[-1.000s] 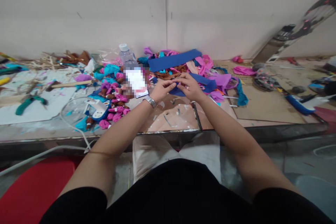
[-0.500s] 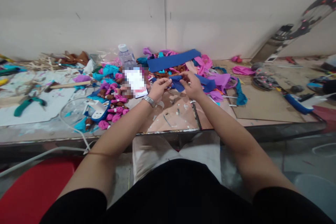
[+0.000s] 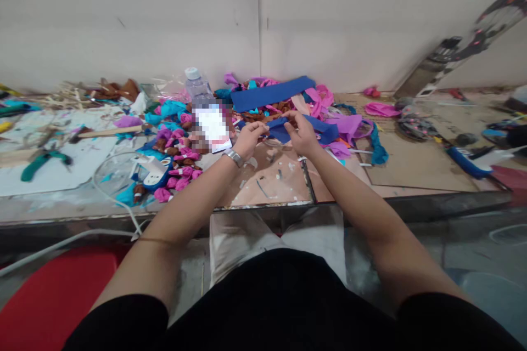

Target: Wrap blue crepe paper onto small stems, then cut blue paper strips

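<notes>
A dark blue strip of fabric or crepe paper [image 3: 280,130] is stretched between my two hands above the worktable. My left hand [image 3: 249,139], with a metal watch on its wrist, pinches the strip's left end. My right hand [image 3: 302,134] grips it with thumb and fingers from the other side. Just behind my hands, a flat blue strip [image 3: 274,94] lies across a heap of pink, brown and teal pieces. To the right of my right hand, more blue material [image 3: 325,130] rests beside a purple piece [image 3: 349,127].
Left of my hands are a lit phone [image 3: 214,126], a clear bottle [image 3: 198,86], a blue-white power strip [image 3: 158,174] with its cord, a hammer [image 3: 111,131] and green-handled pliers [image 3: 43,164]. Cardboard [image 3: 415,167] lies to the right, near another blue-white device [image 3: 469,162].
The blue strip between my hands has shifted shape, now flatter and more drawn out, hanging down less. Both hands stay in nearly the same place.
</notes>
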Available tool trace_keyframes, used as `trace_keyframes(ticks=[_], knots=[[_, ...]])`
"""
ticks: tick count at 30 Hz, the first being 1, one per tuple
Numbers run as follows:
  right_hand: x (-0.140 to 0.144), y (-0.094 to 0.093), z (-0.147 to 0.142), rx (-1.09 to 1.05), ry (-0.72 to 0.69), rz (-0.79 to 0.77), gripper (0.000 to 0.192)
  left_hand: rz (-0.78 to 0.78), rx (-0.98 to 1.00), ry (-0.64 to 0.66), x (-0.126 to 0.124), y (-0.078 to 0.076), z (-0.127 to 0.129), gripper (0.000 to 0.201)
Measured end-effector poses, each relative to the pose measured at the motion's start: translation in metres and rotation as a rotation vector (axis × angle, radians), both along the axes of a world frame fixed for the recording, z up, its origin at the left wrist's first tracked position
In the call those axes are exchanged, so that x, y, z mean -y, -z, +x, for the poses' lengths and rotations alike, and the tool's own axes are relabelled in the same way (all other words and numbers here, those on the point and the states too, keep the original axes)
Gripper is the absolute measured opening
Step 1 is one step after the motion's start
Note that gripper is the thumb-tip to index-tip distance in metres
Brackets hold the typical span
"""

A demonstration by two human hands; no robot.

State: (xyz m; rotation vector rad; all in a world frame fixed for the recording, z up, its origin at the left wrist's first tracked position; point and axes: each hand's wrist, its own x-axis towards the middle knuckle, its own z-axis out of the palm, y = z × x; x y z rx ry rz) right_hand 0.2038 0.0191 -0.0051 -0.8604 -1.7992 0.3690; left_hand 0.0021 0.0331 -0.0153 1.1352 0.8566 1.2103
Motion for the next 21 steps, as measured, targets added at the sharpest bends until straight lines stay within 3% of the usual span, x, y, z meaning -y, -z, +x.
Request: trace_keyframes(ticks=[5,9,12,17,21], knots=[[-0.002,0.004,0.001,0.054,0.006,-0.045,0.048,0.016,-0.064,-0.022,-0.002,0.005,-0.001,0.029],[-0.002,0.002,0.002,0.205,0.003,-0.022,0.044,0.321,-0.273,-0.159,-0.005,0.008,-0.003,0.027],[-0.002,-0.001,0.003,0.276,-0.038,0.009,0.041,0.444,-0.368,-0.066,-0.006,0.011,-0.004,0.038],[-0.002,-0.002,0.004,0.297,-0.068,0.033,0.040,0.395,-0.311,0.104,-0.007,0.015,-0.003,0.056],[-0.002,-0.002,0.004,0.263,-0.064,0.043,0.041,0.348,-0.211,0.118,-0.009,0.017,-0.002,0.055]])
